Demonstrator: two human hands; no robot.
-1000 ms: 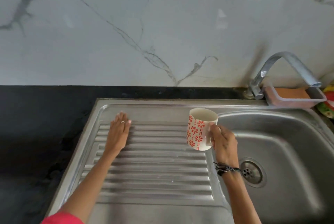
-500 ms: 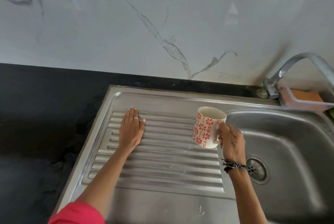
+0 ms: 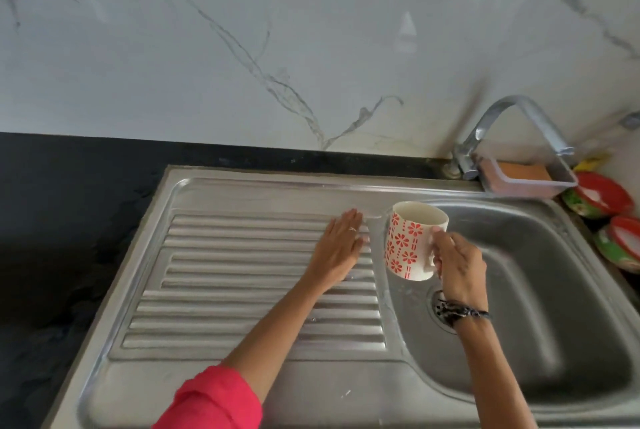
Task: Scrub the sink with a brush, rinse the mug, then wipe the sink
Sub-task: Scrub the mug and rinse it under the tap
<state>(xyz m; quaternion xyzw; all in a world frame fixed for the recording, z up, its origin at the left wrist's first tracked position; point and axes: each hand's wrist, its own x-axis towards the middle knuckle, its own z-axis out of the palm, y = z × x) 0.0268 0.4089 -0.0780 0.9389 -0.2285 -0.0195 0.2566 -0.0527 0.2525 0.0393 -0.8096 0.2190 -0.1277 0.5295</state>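
The left hand (image 3: 341,247) is laid flat, fingers straight, on the drainboard (image 3: 242,273) ridges, holding nothing; just beside it, the mug (image 3: 412,241) is held upright over the near-left edge of the sink (image 3: 554,290) basin, its handle gripped by the curled fingers of the right hand (image 3: 457,267). The mug is judged rigid, light when empty, breakable against steel and possibly slippery if wet; the handle is the surest hold, with the wall as support. Compared with half a second ago, the left hand has been slid rightward along the ridges, close to the mug; the mug has been carried from over the drainboard to the basin edge; the tap (image 3: 512,127) is not seen running.
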